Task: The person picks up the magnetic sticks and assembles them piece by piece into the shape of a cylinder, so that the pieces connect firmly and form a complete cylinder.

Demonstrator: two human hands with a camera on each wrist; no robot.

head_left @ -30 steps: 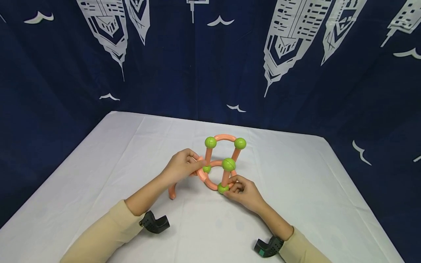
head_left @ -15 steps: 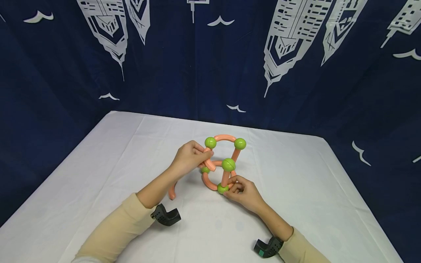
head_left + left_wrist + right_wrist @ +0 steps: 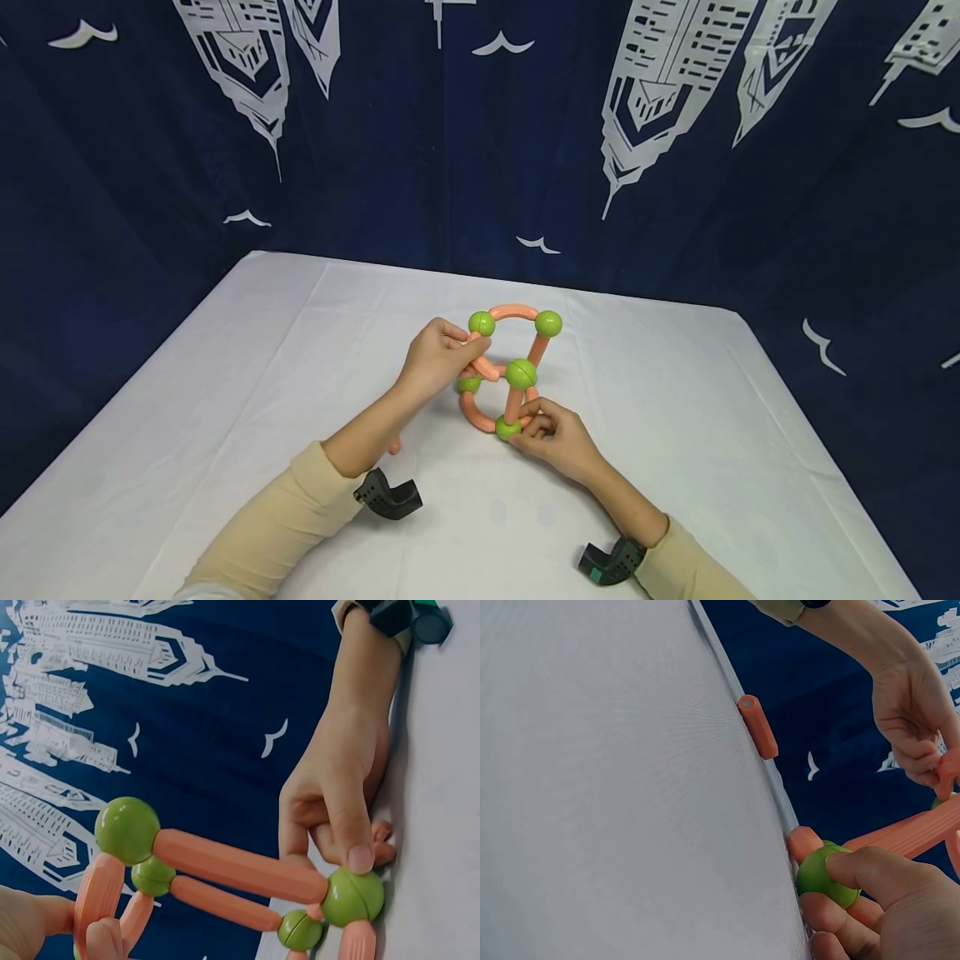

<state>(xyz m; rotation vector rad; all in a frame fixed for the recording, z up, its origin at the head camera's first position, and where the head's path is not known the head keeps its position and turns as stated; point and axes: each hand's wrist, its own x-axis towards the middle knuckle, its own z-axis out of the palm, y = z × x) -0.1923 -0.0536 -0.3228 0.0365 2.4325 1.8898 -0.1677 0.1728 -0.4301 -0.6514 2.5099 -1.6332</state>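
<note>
A frame of orange magnetic rods and green balls stands on the table, with a curved rod [image 3: 514,311] joining two upper balls at the back. My left hand [image 3: 433,358] pinches another curved orange rod [image 3: 483,367] at the frame's upper left. In the left wrist view that rod's end meets the near upper ball [image 3: 128,830]. Low at the front, my right hand [image 3: 558,437] grips the bottom green ball [image 3: 823,876] between thumb and fingers. From this ball an upright rod [image 3: 513,406] rises to the near upper ball. My left hand hides the frame's left upright.
A loose orange rod [image 3: 758,727] lies on the white-covered table [image 3: 675,417] left of the frame, mostly hidden behind the left forearm in the head view. Behind the table hangs a dark blue printed curtain [image 3: 450,167]. Black devices sit at both wrists.
My left hand has lifted the curved rod from beside the lower ring up and right, to between the upper balls. The right hand keeps its hold on the bottom ball.
</note>
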